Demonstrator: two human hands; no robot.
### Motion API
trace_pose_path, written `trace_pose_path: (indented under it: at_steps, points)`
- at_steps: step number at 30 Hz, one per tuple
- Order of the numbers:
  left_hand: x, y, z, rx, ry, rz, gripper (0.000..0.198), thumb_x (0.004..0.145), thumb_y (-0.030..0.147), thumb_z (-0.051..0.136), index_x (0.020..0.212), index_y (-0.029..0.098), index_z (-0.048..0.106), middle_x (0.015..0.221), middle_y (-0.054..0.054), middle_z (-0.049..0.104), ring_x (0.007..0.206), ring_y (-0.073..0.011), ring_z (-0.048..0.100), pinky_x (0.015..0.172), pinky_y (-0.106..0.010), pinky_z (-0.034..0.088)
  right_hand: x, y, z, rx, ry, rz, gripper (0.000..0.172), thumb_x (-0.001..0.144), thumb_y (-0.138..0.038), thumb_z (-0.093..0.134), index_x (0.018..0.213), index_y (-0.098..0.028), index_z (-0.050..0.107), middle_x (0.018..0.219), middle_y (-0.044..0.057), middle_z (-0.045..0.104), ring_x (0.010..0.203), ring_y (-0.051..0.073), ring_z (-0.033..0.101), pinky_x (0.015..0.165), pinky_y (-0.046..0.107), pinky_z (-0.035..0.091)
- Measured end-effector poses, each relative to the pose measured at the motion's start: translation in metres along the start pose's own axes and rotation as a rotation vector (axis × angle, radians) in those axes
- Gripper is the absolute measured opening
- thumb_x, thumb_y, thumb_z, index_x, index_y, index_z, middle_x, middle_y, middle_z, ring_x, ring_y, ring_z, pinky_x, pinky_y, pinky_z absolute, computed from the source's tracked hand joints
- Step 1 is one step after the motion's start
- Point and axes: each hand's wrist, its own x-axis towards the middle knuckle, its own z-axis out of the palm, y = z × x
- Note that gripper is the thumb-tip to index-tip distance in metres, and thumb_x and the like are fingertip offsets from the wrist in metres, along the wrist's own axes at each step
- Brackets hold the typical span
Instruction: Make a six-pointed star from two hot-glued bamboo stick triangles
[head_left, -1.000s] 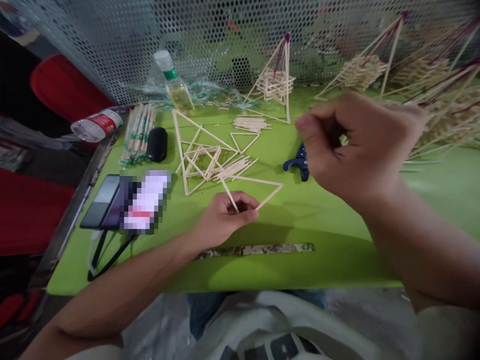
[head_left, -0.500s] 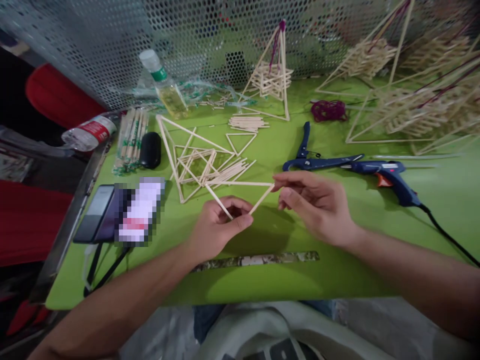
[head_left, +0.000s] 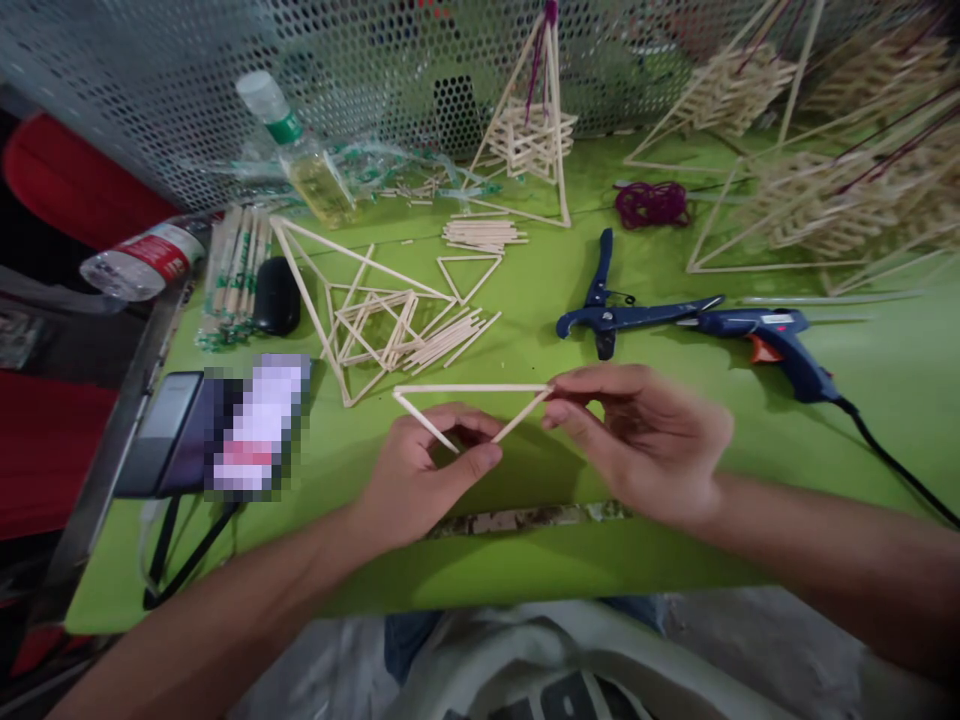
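Note:
A triangle of thin wooden sticks point(head_left: 472, 388) is held above the green table. My left hand point(head_left: 431, 475) is closed on its lower part, thumb over the stick on the right; the lower corner is partly hidden by the fingers. At the upper right corner, my right hand point(head_left: 637, 435) has its thumb and index finger pinched about the joint. Behind the triangle lie a pile of loose sticks point(head_left: 446, 340) and a larger frame of joined sticks point(head_left: 311, 285). A smaller stick triangle point(head_left: 470, 280) rests farther back.
A blue glue gun point(head_left: 780, 335) with a cord and a blue cutter point(head_left: 611, 315) lie at right. Finished stick pyramids point(head_left: 562, 180) stand along the mesh. Purple string point(head_left: 651, 204), a bottle point(head_left: 319, 185), a phone point(head_left: 262, 425) and a patterned strip point(head_left: 525, 520) are around.
The triangle has come slightly lower and turned flatter in view. My right thumb and index finger have drawn together at its right corner. The camera view has shifted a little.

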Motion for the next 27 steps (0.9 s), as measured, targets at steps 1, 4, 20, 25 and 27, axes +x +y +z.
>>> trace_pose_path:
  at_steps: [1,4,20,25,27]
  points:
    - [-0.0006,0.0001,0.0005,0.023,0.015,0.020,0.008,0.098,0.027,0.090,0.102,0.021,0.091,0.098,-0.006,0.091,0.086,-0.0195,0.084,0.082,-0.030,0.069,-0.0011,0.0011,0.0001,-0.024,0.009,-0.026,0.039,0.098,-0.016,0.095,0.124,-0.045,0.091,0.097,0.000,0.090,0.075,0.027,0.085,0.061,0.046,0.071]
    - [-0.0020,-0.0001,0.0024,0.094,0.051,0.128,0.005,0.097,0.024,0.090,0.101,0.021,0.091,0.098,-0.006,0.092,0.090,-0.0208,0.087,0.085,-0.031,0.071,-0.0023,0.0030,-0.0007,-0.060,0.007,-0.083,0.046,0.097,-0.013,0.093,0.128,-0.047,0.090,0.100,-0.001,0.090,0.078,0.028,0.086,0.063,0.048,0.071]
    - [-0.0020,-0.0005,0.0022,0.184,0.049,0.253,0.005,0.101,0.020,0.085,0.103,0.020,0.089,0.095,-0.004,0.092,0.087,-0.0191,0.088,0.082,-0.028,0.070,-0.0039,0.0057,-0.0047,-0.097,-0.021,-0.098,0.039,0.097,-0.017,0.095,0.125,-0.043,0.091,0.103,0.002,0.092,0.081,0.030,0.089,0.068,0.048,0.077]
    - [-0.0012,-0.0017,0.0025,0.179,0.004,0.231,0.008,0.104,0.020,0.081,0.105,0.020,0.089,0.096,-0.004,0.091,0.086,-0.0193,0.086,0.080,-0.030,0.068,-0.0047,0.0090,-0.0039,-0.044,-0.015,-0.063,0.037,0.095,-0.018,0.098,0.126,-0.039,0.092,0.102,0.002,0.092,0.082,0.027,0.090,0.069,0.042,0.078]
    - [-0.0020,-0.0055,0.0026,0.126,-0.008,0.245,0.008,0.103,0.021,0.085,0.110,0.020,0.088,0.100,-0.005,0.091,0.090,-0.0198,0.085,0.084,-0.031,0.069,-0.0022,0.0078,-0.0034,0.019,-0.039,-0.013,0.033,0.096,-0.016,0.098,0.123,-0.035,0.092,0.102,0.001,0.092,0.083,0.024,0.090,0.073,0.037,0.079]
